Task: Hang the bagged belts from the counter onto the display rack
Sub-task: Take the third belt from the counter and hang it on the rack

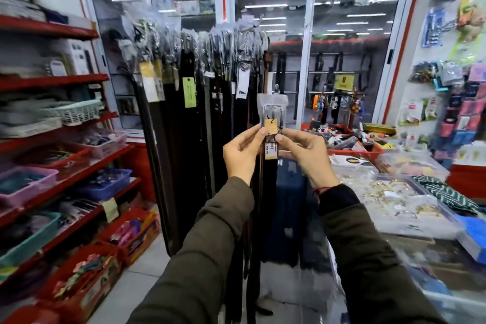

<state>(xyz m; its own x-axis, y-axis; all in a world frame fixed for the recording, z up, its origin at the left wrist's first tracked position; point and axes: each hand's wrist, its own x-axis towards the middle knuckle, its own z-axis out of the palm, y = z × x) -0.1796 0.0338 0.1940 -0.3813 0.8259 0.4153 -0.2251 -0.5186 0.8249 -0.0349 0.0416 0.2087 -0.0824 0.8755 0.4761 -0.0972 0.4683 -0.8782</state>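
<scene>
I hold a bagged belt (272, 113) upright in front of me, its clear bag top with a buckle and yellow tags showing above my fingers. My left hand (243, 151) pinches its left edge and my right hand (305, 156) pinches its right edge. The dark strap hangs down between my forearms. Just behind and to the left stands the display rack (200, 42), crowded with several hanging bagged belts in black and brown. The belt's top is lower than the rack's hooks and to their right.
Red shelves (52, 81) with baskets of small goods line the left. The glass counter (394, 208) on the right carries trays of jewellery and a red basket (352, 151). A blue suitcase (289, 205) stands beside the rack. Glass doors are behind.
</scene>
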